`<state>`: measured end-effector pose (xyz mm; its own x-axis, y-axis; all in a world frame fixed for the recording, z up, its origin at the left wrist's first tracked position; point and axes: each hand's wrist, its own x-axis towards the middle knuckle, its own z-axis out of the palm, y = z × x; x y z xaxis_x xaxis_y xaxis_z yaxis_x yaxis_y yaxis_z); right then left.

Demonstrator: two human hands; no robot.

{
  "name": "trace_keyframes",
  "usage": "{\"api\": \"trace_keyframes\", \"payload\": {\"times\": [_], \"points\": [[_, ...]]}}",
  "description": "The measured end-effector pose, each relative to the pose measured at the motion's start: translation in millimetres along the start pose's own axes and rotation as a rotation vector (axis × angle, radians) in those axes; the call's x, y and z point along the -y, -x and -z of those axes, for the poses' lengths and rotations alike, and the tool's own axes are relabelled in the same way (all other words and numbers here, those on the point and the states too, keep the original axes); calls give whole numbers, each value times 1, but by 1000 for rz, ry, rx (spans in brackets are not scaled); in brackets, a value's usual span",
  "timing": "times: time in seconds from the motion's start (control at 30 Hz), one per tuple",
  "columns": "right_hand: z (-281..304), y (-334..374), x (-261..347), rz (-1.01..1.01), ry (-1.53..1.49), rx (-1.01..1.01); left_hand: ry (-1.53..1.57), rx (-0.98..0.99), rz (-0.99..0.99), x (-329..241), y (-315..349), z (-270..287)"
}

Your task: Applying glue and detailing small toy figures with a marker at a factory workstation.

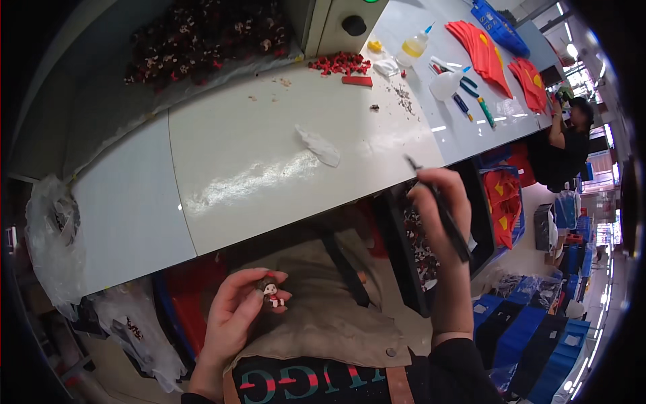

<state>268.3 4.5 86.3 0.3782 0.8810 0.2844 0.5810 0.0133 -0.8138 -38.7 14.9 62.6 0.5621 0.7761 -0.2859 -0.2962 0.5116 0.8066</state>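
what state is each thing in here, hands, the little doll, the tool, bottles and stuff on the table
left hand: closed around the small doll
small doll: held at the fingertips, above the lap
right hand: raised, gripping the dark tool
dark tool: held slanted, tip pointing up
squeeze bottle: upright on the table
white bottle: lying on its side
crumpled white scrap: lying loose
red small parts: piled
red fabric pieces: stacked flat

Left hand [237, 311] low over lap, pinching small doll figure [271, 291] at fingertips. Right hand [441, 202] raised, gripping thin dark tool [441, 210]. Beyond right hand: white tabletop [256, 148], crumpled white scrap [319, 146], red pieces [340, 64].
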Motion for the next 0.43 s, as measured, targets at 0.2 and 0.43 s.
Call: {"api": "trace_keyframes", "payload": {"times": [0.2,0.43], "points": [[27,-62,-32,247,477,62,76,51,140,-7,-13,-5],[26,-95,-56,97,737,105,-259,358,-76,-40,10,20]]}}
